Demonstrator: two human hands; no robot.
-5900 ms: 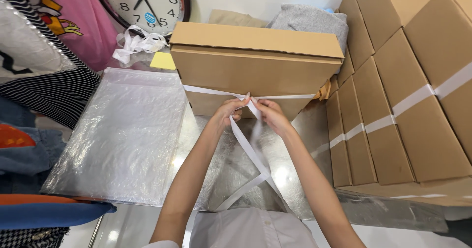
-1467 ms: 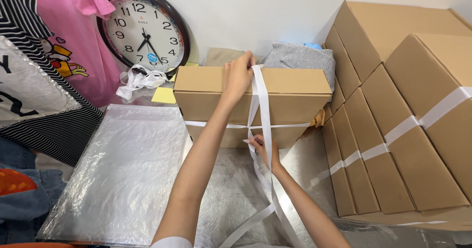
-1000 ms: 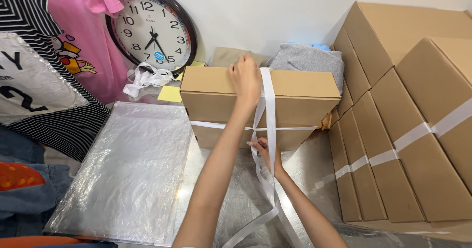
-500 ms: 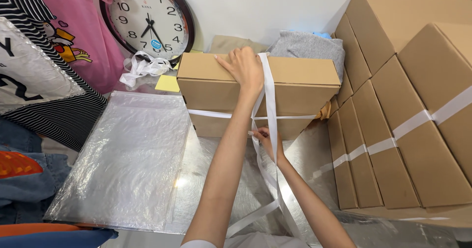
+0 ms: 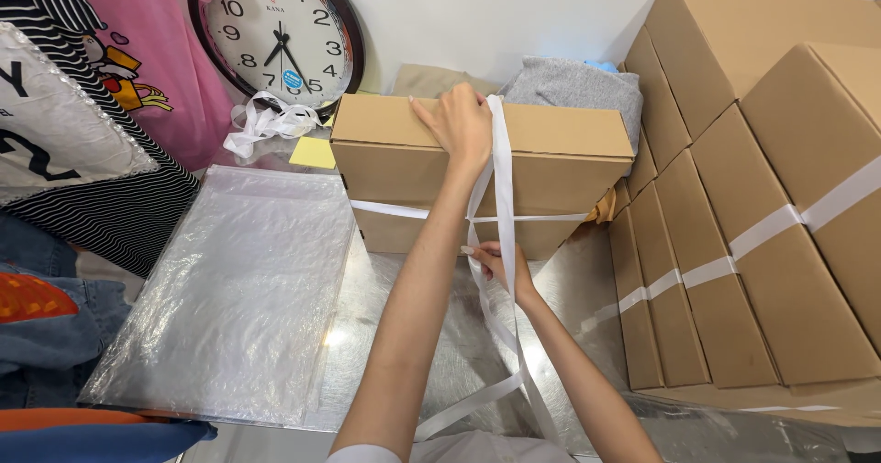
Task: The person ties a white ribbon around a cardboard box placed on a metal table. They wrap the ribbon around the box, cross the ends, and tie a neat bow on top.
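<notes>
With the left hand (image 5: 462, 123) pressed flat on the brown cardboard box (image 5: 385, 156) on the steel table (image 5: 459, 353) and the right hand (image 5: 500, 266) pinching the flat white plastic strap (image 5: 502, 174), any slack could let it slide sideways.

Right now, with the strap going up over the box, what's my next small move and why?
Probably pull the white strap taut with the right hand: the left hand already pins it on top of the cardboard box, while the length below hangs loose.
</notes>
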